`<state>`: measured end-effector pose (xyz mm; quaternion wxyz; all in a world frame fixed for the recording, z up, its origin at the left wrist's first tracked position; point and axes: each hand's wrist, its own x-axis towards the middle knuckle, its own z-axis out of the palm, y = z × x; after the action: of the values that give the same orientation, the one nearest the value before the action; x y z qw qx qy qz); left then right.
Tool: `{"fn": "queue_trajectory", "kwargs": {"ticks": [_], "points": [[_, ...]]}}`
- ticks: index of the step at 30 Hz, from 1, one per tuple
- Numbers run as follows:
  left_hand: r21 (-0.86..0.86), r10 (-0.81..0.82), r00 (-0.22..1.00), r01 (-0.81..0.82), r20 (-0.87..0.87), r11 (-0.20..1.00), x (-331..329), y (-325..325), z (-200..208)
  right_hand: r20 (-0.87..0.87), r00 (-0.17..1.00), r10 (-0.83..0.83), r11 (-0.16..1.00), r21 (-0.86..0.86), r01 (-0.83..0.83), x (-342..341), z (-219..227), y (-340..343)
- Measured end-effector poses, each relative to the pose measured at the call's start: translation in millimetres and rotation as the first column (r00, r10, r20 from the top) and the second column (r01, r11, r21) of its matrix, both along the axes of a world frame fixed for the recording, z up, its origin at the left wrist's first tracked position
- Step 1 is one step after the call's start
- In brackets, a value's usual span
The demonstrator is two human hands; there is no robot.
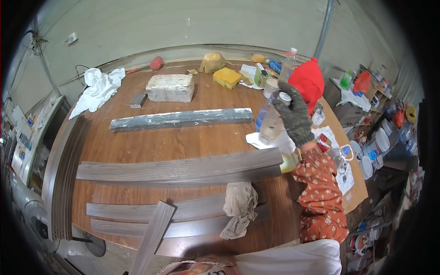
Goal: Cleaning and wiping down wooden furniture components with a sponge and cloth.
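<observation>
My right hand, in a dark grey-green glove with a floral orange sleeve behind it, reaches to the right side of the table. Its fingers are closed around the upper part of a clear plastic bottle with a white cap and a blue label. Under the bottle lies a white cloth. Close to the glove are a red bag-like bundle and a pale cup. Nearer me, a wide grey wood-grain board lies across the table. My left hand does not show.
Two thinner strips lie nearer me, partly under a crumpled beige cloth; another strip crosses them. Several long strips line the left edge. Farther back are a grey bar, a wrapped block and a yellow sponge.
</observation>
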<state>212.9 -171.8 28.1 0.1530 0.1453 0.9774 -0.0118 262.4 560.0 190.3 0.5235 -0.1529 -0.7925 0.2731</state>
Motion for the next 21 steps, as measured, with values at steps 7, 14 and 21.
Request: {"fn": "queue_trajectory", "kwargs": {"ticks": [7,14,21], "points": [[-0.099,0.097,0.994,-0.091,0.054,0.991,17,5,-3,0.658,0.752,-0.048,0.995,-0.032,0.091,-58,-40,40],[0.187,-0.057,0.997,0.064,-0.041,0.98,-3,-28,-54,0.565,0.802,0.192,0.965,-0.257,-0.051,0,-36,59],[0.246,-0.152,0.973,0.192,-0.171,0.95,-10,-26,-60,0.984,0.178,-0.028,0.995,0.011,0.099,104,-29,8]]}}
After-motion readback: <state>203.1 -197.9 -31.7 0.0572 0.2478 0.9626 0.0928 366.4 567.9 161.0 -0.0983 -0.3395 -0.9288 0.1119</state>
